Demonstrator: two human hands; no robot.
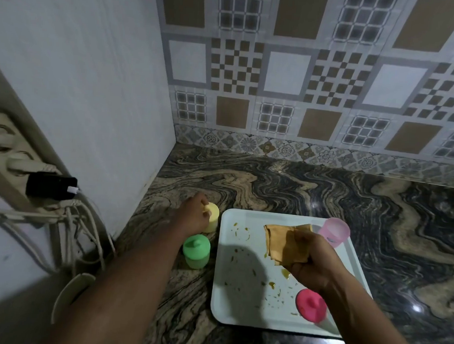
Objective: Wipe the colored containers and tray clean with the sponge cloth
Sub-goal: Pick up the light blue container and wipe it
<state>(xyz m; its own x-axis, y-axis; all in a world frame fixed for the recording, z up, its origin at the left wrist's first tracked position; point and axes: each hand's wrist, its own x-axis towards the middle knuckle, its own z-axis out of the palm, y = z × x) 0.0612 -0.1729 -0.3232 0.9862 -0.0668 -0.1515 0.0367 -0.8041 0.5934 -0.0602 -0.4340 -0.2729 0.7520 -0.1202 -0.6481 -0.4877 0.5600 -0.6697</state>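
A white tray [238, 301] smeared with yellow-brown stains lies on the marble counter. My right hand [312, 263] holds a folded orange sponge cloth [283, 240] above the tray's middle. A light pink container [333, 231] stands at the tray's far right corner. On the near right of the tray stands a container with a bright pink lid [310, 304]. Left of the tray, on the counter, stand a yellow container [213, 219] and a green-lidded one [196, 251]. My left hand [194, 214] grips the yellow container by its top.
A white wall [92, 82] closes the counter on the left, a patterned tile wall [307, 83] the back. A power strip with a black adapter [51, 186] and white cables hangs at the left. The marble counter [379, 209] stretches away to the right.
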